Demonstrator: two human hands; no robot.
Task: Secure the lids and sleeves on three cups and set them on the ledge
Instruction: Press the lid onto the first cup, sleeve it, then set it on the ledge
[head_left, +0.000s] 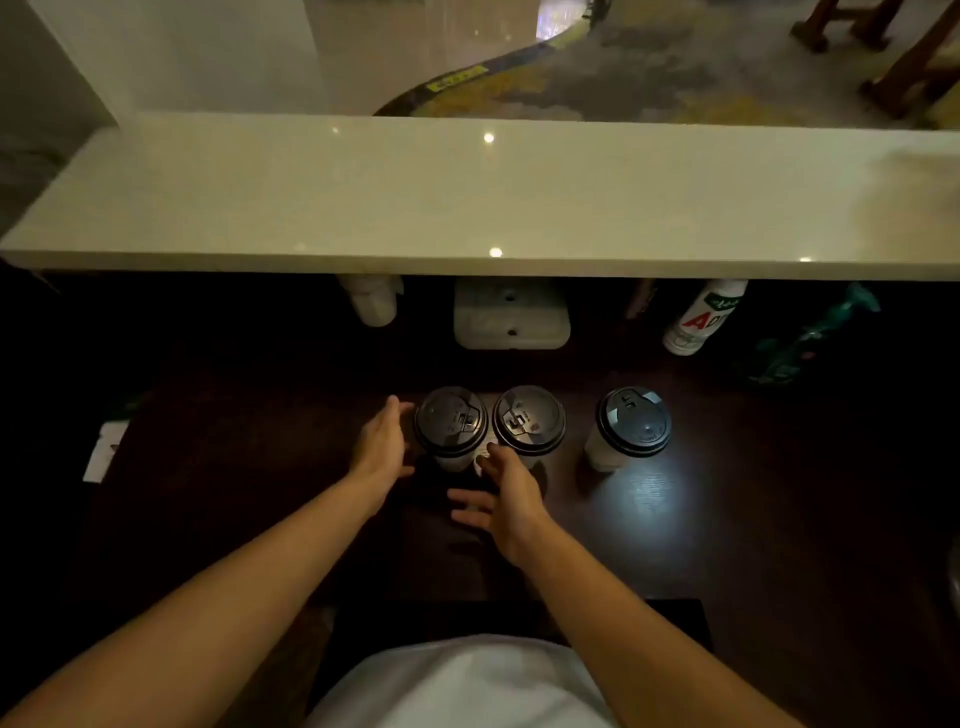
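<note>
Three white paper cups with dark lids stand in a row on the dark wooden counter: a left cup (450, 427), a middle cup (529, 423) touching it, and a right cup (631, 423) standing apart. My left hand (382, 441) is open just left of the left cup, fingers spread beside its lid. My right hand (501, 491) is open in front of the gap between the left and middle cups, fingertips near their bases. Neither hand holds anything. No sleeve is visible on any cup. The pale stone ledge (467, 197) runs across above the cups.
Under the ledge stand a white dispenser (371, 304), a white lidded box (511, 317), a white bottle with red lettering (701, 317) and a green patterned packet (810, 338). A white card (104, 449) lies at the counter's left edge.
</note>
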